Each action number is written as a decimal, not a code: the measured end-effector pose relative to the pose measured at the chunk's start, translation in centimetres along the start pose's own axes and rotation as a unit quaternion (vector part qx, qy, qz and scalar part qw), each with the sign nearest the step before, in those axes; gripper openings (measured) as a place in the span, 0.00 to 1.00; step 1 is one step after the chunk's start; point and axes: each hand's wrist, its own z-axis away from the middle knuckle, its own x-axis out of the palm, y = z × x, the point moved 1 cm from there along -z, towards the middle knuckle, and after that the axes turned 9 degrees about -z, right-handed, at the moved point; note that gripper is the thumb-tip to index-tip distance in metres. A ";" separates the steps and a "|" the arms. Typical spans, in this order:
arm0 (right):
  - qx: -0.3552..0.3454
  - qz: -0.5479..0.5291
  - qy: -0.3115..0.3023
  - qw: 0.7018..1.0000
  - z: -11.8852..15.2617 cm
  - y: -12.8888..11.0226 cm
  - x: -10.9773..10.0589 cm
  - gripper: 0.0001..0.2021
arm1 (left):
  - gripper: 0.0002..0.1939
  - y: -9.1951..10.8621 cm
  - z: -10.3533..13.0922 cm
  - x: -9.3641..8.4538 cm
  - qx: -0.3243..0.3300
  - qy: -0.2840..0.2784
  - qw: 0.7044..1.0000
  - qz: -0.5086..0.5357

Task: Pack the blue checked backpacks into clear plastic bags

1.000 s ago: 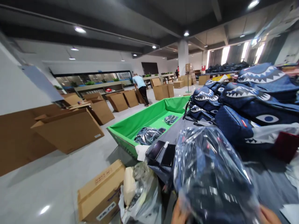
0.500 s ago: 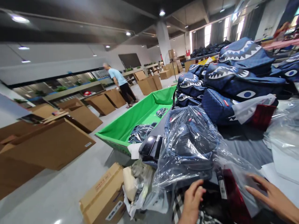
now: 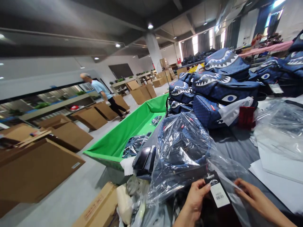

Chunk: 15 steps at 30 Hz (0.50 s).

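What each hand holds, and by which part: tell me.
Left hand: the tag, by its left edge. Right hand: at the loose edge of the clear bag; whether it grips cannot be told.

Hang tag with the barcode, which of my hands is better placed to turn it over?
Probably the left hand: it appears to pinch the edge of the hang tag, while the right hand is apart, at the loose plastic of the clear bag.

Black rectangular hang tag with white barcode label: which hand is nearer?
Left: the left hand touches the hang tag at its left edge; the right hand is apart, farther right.
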 end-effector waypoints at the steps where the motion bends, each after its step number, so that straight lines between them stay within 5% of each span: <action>1: 0.010 -0.018 -0.002 1.000 0.4 0.0 0.4 0.35 | 0.29 0.4 0.3 0.1 0.017 -0.007 1.000 0.013; 4: 0.053 -0.099 -0.024 0.993 1.6 -0.5 1.4 0.40 | 0.26 0.6 0.2 0.9 0.039 -0.007 0.999 -0.007; 9: 0.077 -0.159 -0.025 0.984 2.4 -1.0 2.0 0.39 | 0.31 -2.0 -1.2 2.0 0.024 0.018 0.997 -0.068; 15: -0.005 0.013 0.130 0.991 2.0 0.6 2.6 0.31 | 0.21 -1.5 -0.3 0.5 0.034 0.043 0.945 -0.323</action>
